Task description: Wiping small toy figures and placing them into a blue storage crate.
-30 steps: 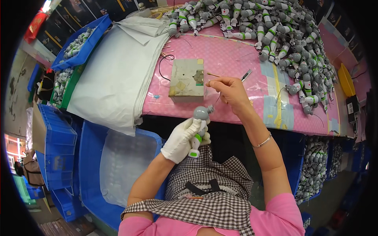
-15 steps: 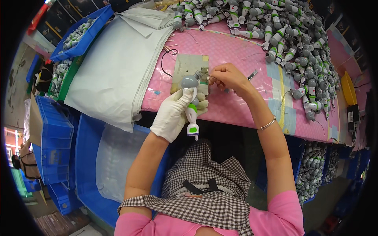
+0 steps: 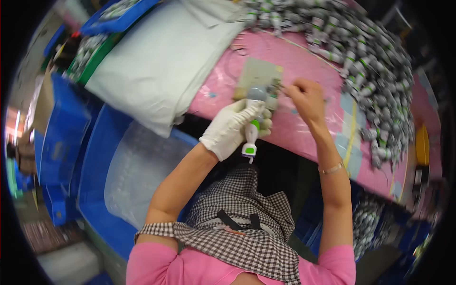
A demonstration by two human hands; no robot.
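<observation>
My left hand [image 3: 232,127], in a white glove, is wrapped round a grey, white and green device [image 3: 254,111] with a rounded grey head. It is held over the table's near edge, grey head away from me and the narrower green-marked end toward me. Just beyond the head lies a flat greyish plate [image 3: 258,71] with small parts along its right side. My bare right hand [image 3: 308,100] is beside those parts, fingers curled and thumb pinched in. Motion blur hides whatever is between its fingertips.
Many similar devices [image 3: 351,57] are heaped along the table's far and right sides. White sheets [image 3: 166,57] cover the left of the pink tabletop [image 3: 304,52]. A blue tub [image 3: 92,161] with clear plastic lining stands below left. More devices fill bins at upper left and lower right.
The whole view has swung and blurred, so table and hands appear shifted right. My left hand keeps its hold on the device. My right hand is a little farther from the device's head.
</observation>
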